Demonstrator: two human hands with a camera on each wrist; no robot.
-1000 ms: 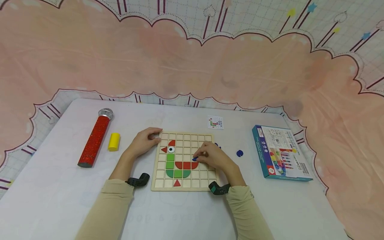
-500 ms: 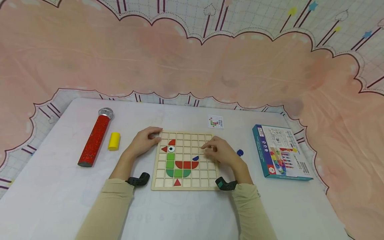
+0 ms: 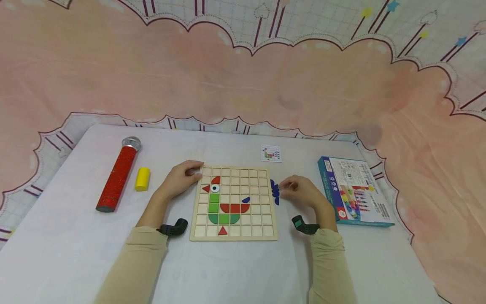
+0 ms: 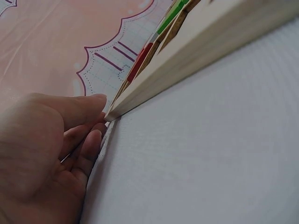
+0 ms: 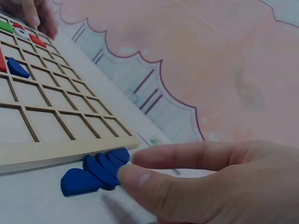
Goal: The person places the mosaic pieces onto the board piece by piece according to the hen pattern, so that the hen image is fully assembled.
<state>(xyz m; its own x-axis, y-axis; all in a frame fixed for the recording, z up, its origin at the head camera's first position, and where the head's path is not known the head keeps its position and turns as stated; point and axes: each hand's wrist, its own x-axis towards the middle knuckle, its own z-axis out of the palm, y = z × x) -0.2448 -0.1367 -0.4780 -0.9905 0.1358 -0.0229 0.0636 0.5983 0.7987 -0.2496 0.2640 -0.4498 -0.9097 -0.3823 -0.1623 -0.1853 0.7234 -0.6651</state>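
A square wooden grid board (image 3: 255, 232) lies on the table, with red, green and eye-marked tiles set in it. My left hand (image 3: 180, 179) holds its far left corner between thumb and fingers, seen close in the left wrist view. One blue rounded tile (image 3: 246, 199) sits in a cell above the red row. Beside the right edge several blue tiles (image 5: 80, 182) lie overlapped on the tabletop. My right hand (image 3: 301, 191) is at them, thumb tip against the row and index finger just above, a gap between the two. The hand's far side is hidden.
A printed picture card (image 3: 271, 153) lies beyond the board. At the right stands a flat toy box (image 3: 357, 190). On the left are a red glittery microphone (image 3: 118, 177) and a yellow cylinder (image 3: 142, 179).
My right hand let go of the blue tile on the board and moved right to the blue tiles beside it. The lone blue piece farther right is now behind that hand. Left hand stayed.
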